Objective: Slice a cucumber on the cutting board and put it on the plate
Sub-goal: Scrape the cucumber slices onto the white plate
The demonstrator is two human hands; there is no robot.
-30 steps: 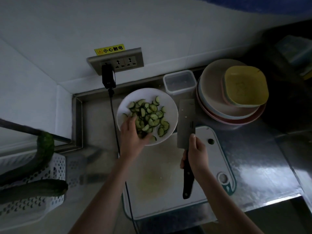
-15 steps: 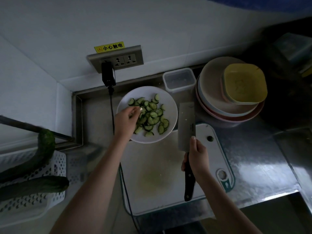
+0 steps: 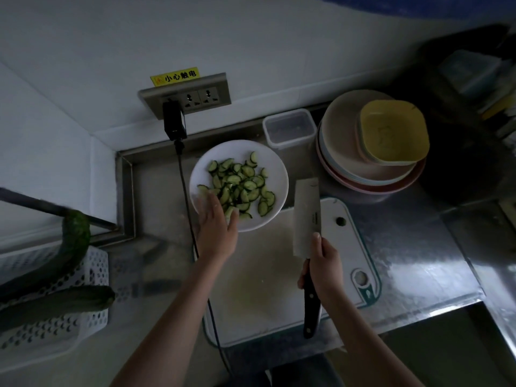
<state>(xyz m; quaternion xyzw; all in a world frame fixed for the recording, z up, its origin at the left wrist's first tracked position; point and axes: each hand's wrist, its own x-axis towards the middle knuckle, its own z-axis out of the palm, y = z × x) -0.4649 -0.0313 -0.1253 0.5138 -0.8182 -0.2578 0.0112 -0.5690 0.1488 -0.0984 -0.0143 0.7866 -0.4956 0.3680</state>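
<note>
A round white plate (image 3: pixel 275 163) holds several green cucumber slices (image 3: pixel 241 184) and overlaps the far edge of the white cutting board (image 3: pixel 262 275). My left hand (image 3: pixel 216 227) lies over the plate's near left rim, fingers spread and blurred, touching slices there. My right hand (image 3: pixel 324 263) grips the black handle of a cleaver (image 3: pixel 306 216), whose wide blade points away over the board just right of the plate. No cucumber lies on the board.
Two whole cucumbers (image 3: pixel 55 303) rest on a white perforated basket (image 3: pixel 55 325) at the left. Behind are a wall socket with a black plug (image 3: pixel 174 121) and its cable, a clear lidded box (image 3: pixel 289 127), and stacked plates with a yellow bowl (image 3: pixel 393 135).
My left hand swept from the plate's centre to its left side, then back to the near left rim. The slices lie more spread out. The cleaver has hardly moved.
</note>
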